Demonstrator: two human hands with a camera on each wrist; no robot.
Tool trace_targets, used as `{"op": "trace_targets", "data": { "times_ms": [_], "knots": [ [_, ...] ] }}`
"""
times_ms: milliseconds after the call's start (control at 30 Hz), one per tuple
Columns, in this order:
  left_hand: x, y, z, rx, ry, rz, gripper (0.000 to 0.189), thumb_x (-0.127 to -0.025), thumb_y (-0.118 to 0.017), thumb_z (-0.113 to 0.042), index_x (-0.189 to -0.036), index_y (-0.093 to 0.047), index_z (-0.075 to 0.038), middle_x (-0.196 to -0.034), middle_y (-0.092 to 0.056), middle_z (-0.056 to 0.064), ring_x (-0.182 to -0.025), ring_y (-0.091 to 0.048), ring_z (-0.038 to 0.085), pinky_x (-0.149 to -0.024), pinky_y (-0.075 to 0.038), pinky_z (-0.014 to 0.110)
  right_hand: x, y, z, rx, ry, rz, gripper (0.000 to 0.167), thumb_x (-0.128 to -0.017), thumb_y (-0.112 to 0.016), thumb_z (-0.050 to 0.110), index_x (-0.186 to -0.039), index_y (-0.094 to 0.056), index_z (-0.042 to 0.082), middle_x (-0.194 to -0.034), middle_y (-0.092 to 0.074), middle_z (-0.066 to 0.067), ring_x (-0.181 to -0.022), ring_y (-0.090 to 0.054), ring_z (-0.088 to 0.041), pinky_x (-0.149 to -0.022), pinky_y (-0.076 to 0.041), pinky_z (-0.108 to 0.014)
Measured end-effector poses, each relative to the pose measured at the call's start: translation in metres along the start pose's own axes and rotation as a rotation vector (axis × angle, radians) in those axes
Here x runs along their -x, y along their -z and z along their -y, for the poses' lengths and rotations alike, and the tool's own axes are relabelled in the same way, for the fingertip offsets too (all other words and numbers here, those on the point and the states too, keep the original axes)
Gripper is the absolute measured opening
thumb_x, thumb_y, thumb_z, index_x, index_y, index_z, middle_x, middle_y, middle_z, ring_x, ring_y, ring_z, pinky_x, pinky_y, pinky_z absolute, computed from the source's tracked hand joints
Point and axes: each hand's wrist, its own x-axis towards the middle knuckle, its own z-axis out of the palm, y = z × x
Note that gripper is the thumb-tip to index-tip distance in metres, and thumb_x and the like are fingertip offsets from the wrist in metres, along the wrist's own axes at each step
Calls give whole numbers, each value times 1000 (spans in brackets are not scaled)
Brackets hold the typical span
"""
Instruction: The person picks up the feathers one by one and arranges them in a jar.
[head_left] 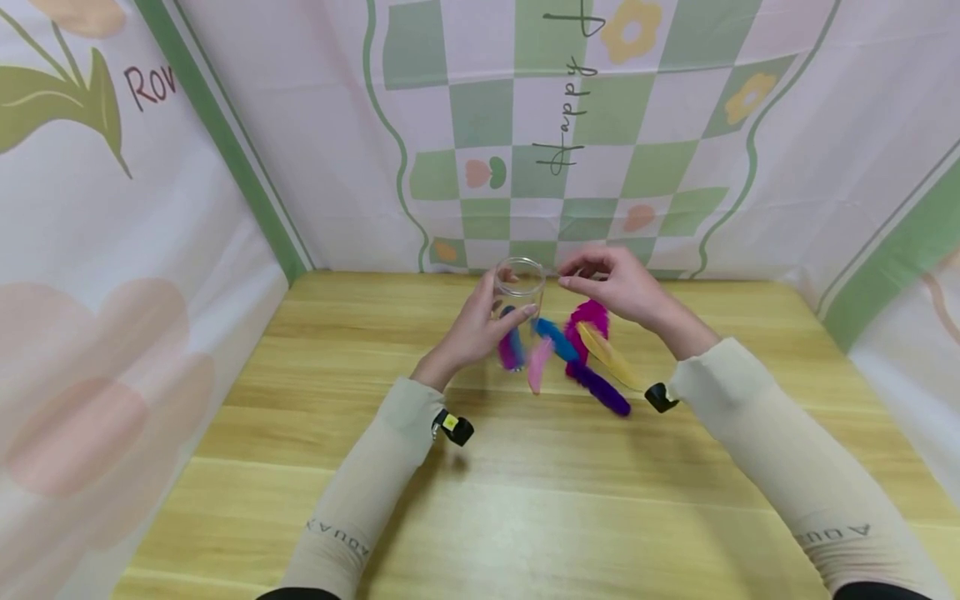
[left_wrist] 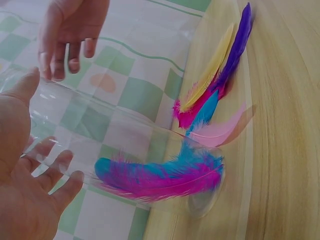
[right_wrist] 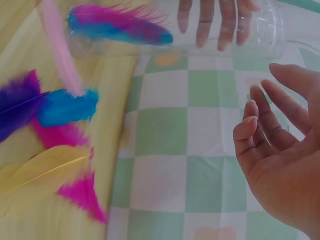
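My left hand (head_left: pixel 476 325) grips a clear jar (head_left: pixel 525 289) around its upper part, thumb on the near side and fingers behind. The jar stands upright with its mouth uncovered. Inside, near the bottom, a blue and magenta feather (left_wrist: pixel 162 177) leans against the wall. Just right of the rim is my right hand (head_left: pixel 618 287), its fingers loosely bent with nothing between them. On the table beside the jar lie a pale pink feather (head_left: pixel 540 364), a blue feather (head_left: pixel 557 340), a purple feather (head_left: pixel 602 390), a yellow feather (head_left: pixel 606 357) and magenta feathers (head_left: pixel 590 313), partly overlapping.
The wood-grain table (head_left: pixel 540 500) ends at the back against a checkered cloth (head_left: pixel 543 175) that hangs as a wall. Printed cloth (head_left: pixel 90 250) also rises on the left and right sides. Each wrist wears a small black camera (head_left: pixel 457 430).
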Motion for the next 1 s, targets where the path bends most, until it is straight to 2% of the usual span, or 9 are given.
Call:
{"op": "trace_targets", "data": {
  "times_ms": [200,333,467,700,900,1000],
  "knots": [
    [0,0,-1,6,9,3,68,-100,-68,-35,-153,-31,-13,-147,-44,9,-140,-45,28,-116,-39,49,6,-1,-19,63,-19,13,24,-100,-69,27,-115,-73,8,-112,-71,-9,-98,-63,-25,-78,-54,-34],
    [0,1,0,8,10,6,69,-100,-68,-34,-153,-30,-10,-147,-44,9,-140,-45,29,-117,-38,49,10,-4,-34,123,9,42,23,-98,-71,22,-116,-72,7,-111,-71,-10,-96,-64,-27,-76,-56,-32],
    [0,1,-1,5,9,6,69,-100,-68,-34,-152,-31,-10,-147,-45,9,-140,-45,29,-117,-38,50,14,-9,-45,168,33,87,23,-98,-71,18,-117,-71,4,-105,-71,-10,-92,-66,-27,-71,-57,-30],
    [0,0,-1,2,3,8,70,-100,-68,-34,-152,-31,-8,-146,-45,10,-138,-46,30,-116,-38,52,19,-17,-60,235,63,132,22,-95,-73,8,-114,-71,-1,-99,-72,-8,-91,-65,-24,-82,-55,-39],
    [0,0,0,-5,9,11,70,-100,-68,-34,-153,-30,-8,-146,-45,10,-139,-46,31,-116,-38,51,25,-22,-71,257,36,205,24,-91,-75,6,-112,-71,-4,-98,-71,-10,-90,-64,-26,-77,-55,-38],
    [0,0,-1,-5,7,13,70,-100,-68,-34,-153,-30,-8,-145,-45,10,-139,-46,31,-116,-38,52,27,-24,-77,243,39,238,22,-89,-76,2,-109,-71,-4,-97,-71,-10,-90,-66,-26,-79,-57,-40]
  ]
}}
